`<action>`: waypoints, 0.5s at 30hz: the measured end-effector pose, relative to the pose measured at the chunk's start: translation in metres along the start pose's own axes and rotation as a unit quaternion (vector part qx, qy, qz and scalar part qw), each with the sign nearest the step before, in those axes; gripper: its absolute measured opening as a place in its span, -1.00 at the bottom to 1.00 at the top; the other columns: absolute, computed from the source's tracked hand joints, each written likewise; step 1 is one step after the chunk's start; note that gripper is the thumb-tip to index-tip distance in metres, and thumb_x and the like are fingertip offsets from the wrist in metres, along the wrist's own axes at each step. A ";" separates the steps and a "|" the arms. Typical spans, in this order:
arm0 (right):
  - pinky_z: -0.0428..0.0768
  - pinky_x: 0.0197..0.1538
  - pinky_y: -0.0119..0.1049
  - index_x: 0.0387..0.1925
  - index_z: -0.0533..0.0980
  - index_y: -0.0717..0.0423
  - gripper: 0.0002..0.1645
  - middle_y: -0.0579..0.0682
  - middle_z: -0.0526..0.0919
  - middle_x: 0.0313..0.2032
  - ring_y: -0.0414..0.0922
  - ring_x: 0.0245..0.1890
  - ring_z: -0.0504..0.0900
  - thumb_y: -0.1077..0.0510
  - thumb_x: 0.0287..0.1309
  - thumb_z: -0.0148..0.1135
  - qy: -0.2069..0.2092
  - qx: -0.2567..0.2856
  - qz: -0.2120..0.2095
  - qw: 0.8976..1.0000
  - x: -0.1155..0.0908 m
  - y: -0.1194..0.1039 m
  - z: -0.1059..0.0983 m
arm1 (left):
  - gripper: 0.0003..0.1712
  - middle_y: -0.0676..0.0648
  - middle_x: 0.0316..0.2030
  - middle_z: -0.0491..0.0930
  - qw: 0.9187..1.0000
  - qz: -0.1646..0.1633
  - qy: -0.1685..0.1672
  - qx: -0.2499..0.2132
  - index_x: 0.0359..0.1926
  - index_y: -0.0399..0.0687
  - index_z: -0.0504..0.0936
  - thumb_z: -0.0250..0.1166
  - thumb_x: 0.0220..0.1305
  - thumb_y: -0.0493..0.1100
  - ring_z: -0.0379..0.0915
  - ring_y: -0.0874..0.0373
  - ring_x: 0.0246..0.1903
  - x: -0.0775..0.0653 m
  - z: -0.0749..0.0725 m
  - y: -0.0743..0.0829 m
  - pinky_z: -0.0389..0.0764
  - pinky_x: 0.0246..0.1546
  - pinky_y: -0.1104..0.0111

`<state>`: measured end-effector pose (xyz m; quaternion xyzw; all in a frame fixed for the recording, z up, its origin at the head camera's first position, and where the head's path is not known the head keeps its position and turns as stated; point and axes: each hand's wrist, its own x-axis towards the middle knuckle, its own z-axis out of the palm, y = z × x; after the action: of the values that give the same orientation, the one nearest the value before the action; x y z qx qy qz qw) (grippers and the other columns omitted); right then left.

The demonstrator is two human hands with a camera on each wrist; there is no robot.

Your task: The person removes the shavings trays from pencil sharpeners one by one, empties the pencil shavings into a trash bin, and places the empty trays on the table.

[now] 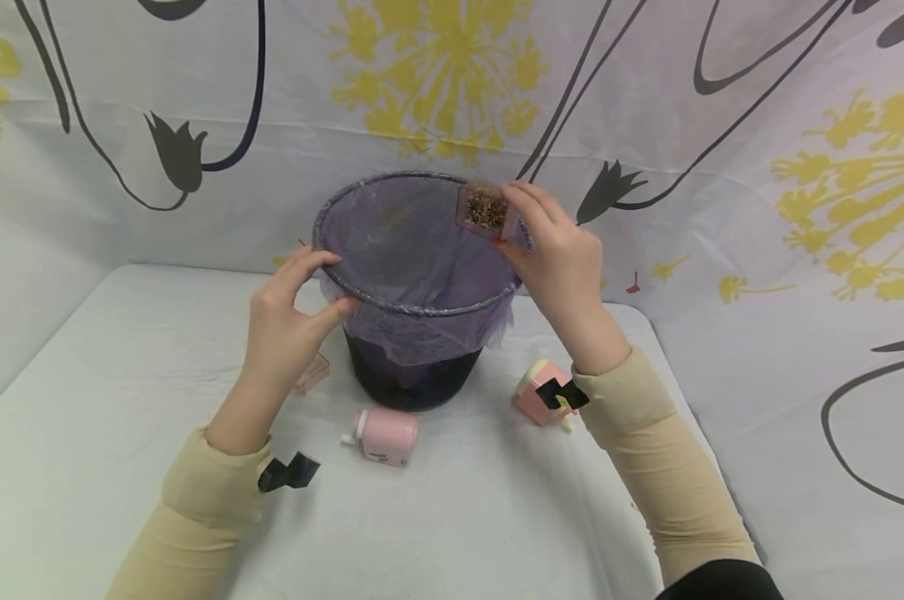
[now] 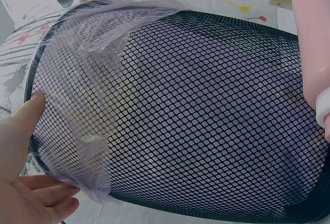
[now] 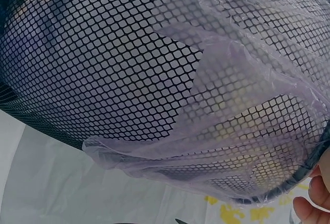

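Note:
A black mesh wastebasket (image 1: 414, 387) lined with a thin purple bag (image 1: 422, 333) stands upright on the table. My left hand (image 1: 287, 312) grips its rim on the left side, thumb and fingers either side of the edge; the left wrist view shows this hand (image 2: 31, 157) at the rim too. Over the right part of the opening, my right hand (image 1: 556, 254) pinches a small clear, pinkish box (image 1: 485, 210) filled with brown shavings. In the right wrist view only the fingertips (image 3: 312, 203) show by the rim, and the box is out of sight.
A pink, bottle-like object with a white end (image 1: 387, 433) lies before the basket. Another pink and cream object (image 1: 545, 392) is partly behind the right sleeve's black bow. A small clear pinkish piece (image 1: 312, 373) lies left of the basket. Patterned cloth (image 1: 452, 75) hangs behind.

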<state>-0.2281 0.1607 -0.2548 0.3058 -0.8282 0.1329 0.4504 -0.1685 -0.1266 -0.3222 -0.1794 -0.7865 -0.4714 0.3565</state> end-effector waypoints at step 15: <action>0.19 -0.74 -0.24 0.13 0.50 0.10 -0.39 0.04 0.55 0.11 -0.03 -0.72 0.43 0.28 -0.02 0.44 0.009 -0.002 -0.019 1.000 -0.001 -0.003 -0.001 | -0.40 -0.21 0.12 0.51 1.000 -0.008 -0.002 0.002 0.00 -0.25 0.59 0.55 -0.17 -0.38 0.38 -0.08 0.17 -0.001 0.000 0.001 0.34 0.20 0.09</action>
<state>-0.2254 0.1594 -0.2548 0.3195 -0.8182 0.1251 0.4614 -0.1666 -0.1263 -0.3223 -0.1729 -0.7894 -0.4725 0.3517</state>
